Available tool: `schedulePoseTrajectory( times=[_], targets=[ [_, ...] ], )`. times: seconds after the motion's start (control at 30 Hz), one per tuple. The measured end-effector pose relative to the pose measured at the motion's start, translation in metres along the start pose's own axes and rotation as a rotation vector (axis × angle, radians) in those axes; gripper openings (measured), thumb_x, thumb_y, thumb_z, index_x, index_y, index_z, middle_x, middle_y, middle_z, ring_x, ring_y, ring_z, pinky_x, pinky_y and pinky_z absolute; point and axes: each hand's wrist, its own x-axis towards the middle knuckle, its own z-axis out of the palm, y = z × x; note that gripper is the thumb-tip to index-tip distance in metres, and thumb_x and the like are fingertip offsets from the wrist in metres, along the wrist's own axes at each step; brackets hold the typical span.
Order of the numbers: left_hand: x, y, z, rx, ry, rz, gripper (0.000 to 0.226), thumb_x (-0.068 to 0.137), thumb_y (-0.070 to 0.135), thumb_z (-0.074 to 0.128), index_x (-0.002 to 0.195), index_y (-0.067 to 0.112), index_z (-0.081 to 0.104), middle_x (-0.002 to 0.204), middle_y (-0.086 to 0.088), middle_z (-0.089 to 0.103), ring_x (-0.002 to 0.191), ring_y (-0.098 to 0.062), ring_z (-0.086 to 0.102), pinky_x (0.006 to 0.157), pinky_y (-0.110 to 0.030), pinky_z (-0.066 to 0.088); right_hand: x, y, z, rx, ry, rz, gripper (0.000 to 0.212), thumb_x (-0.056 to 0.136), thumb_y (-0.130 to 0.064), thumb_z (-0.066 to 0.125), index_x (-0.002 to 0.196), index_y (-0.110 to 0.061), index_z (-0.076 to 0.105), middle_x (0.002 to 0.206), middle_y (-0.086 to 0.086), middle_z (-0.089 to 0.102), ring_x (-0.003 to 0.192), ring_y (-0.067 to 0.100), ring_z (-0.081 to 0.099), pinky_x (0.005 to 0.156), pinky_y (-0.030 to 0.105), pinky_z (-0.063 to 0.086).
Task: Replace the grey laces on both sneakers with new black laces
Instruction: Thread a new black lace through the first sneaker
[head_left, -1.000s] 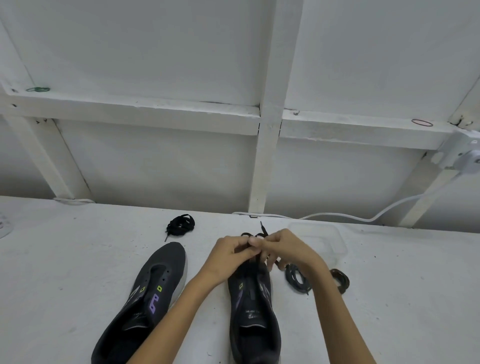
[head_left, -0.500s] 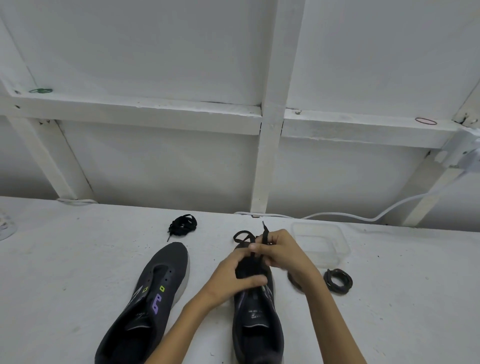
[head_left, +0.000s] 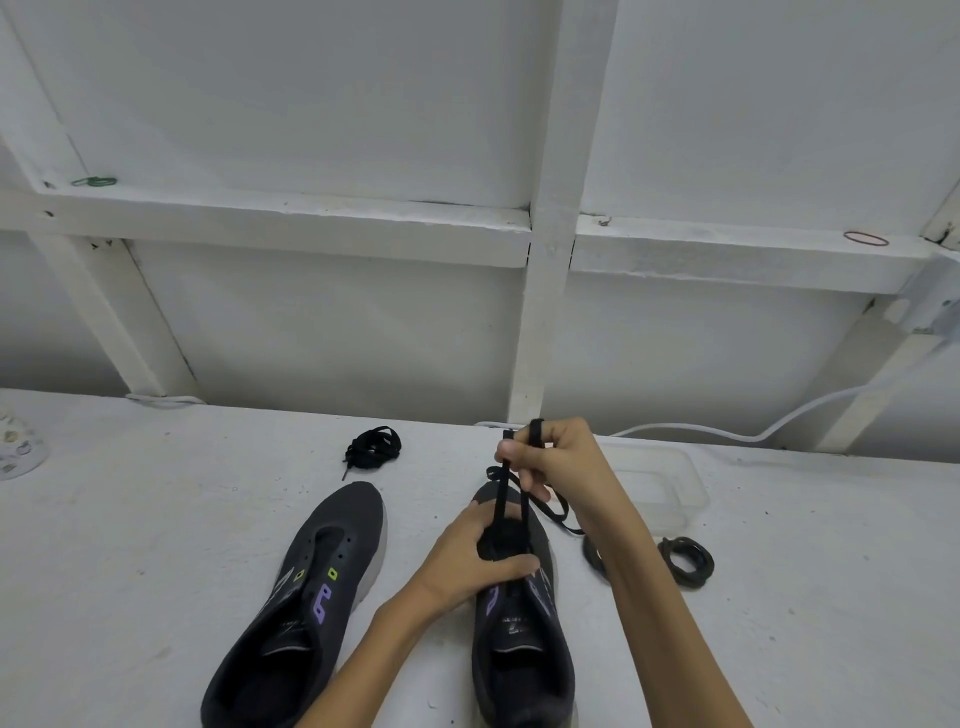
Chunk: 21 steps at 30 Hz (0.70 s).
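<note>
We see the right grip (head_left: 553, 460) pinching both strands of the black lace (head_left: 500, 506), which run straight from it down and back toward us into the sneaker (head_left: 524, 649). The left grip (head_left: 467, 564) sits directly below, fingers curled over the forefoot, pinning it to the surface (head_left: 156, 519). The free room is up and away. A clear tub (head_left: 675, 493) lies just right, and the other sneaker (head_left: 311, 597) lies well left.

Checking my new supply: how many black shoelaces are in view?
2. One bundled black shoelace lies beyond the unlaced dark grey sneaker; the threaded black shoelace runs from the other dark grey sneaker, held by the left hand, to the right hand. Arms may hide more.
</note>
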Motion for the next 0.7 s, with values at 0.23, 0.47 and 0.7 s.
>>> schedulePoseTrajectory(
  times=[0.23,0.47,0.7],
  targets=[
    [-0.004,0.011,0.002,-0.240,0.058,-0.008,0.051,0.066,0.040,0.082,0.106,0.025,0.055,0.108,0.006,0.068,0.104,-0.009,0.063,0.091,-0.030,0.051,-0.002,-0.002,-0.007,-0.030,-0.003,0.026,0.018,0.088,-0.014,0.070,0.083,0.003,0.066,0.052,0.010,0.054,0.040,0.020,0.042,0.046,0.027,0.037],
    [-0.014,0.037,-0.010,-0.376,0.108,0.080,0.023,0.083,0.031,0.075,0.101,0.017,0.074,0.102,-0.005,0.061,0.100,-0.018,0.063,0.094,-0.029,0.051,-0.014,0.005,-0.016,-0.075,0.092,0.050,0.019,0.074,0.009,0.066,0.090,0.002,0.059,0.064,-0.001,0.060,0.044,0.017,0.045,0.046,0.025,0.036],
    [-0.039,0.008,-0.060,-0.082,0.465,-0.057,0.024,0.077,0.023,0.075,0.095,0.039,0.071,0.063,0.011,0.054,0.062,-0.011,0.060,0.070,-0.021,0.047,-0.055,0.060,-0.042,-0.345,0.283,0.110,0.048,0.076,0.005,0.057,0.102,-0.035,0.057,0.087,-0.001,0.061,0.061,0.018,0.052,0.058,0.033,0.048]
  ],
)
